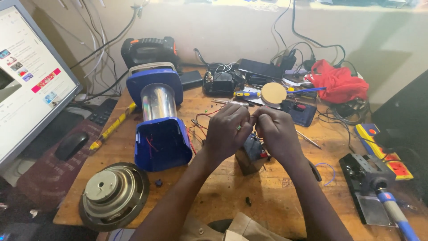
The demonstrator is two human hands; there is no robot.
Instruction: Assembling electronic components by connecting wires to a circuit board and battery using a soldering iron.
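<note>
Wooden and scuffed, the counter (pixel 267 196) sits against a pale wall hung with cables, and both hands meet near its middle. Left hand (pixel 226 131) and right hand (pixel 277 132) have their fingertips pinched together on something very fine, likely a thin wire end (too small to tell for sure), so each grip is clenched around that strand, directly above a small black battery block (pixel 252 154). The block touches the counter under the hands; it looks dense and heavy for its size, rigid, with hard smooth sides best taken by the flanks, while its thin red wires (pixel 206 117) are limp, springy and easily snapped at a joint, so I judge they want a light pinch close to the end. At nine o'clock from the hands lies a blue plastic lantern (pixel 161 118) on its side, with a shiny cylindrical middle and an open base. At seven o'clock rests a round metal speaker driver (pixel 113 195), face down. At twelve o'clock are screwdrivers (pixel 246 94) and a tan round disc (pixel 273 93); at one o'clock a crumpled red cloth (pixel 339 82). At four o'clock a blue-handled soldering iron (pixel 394 212) rests on a black stand. Far at nine o'clock glow a monitor (pixel 31 80) and a dark mouse (pixel 71 145).
</note>
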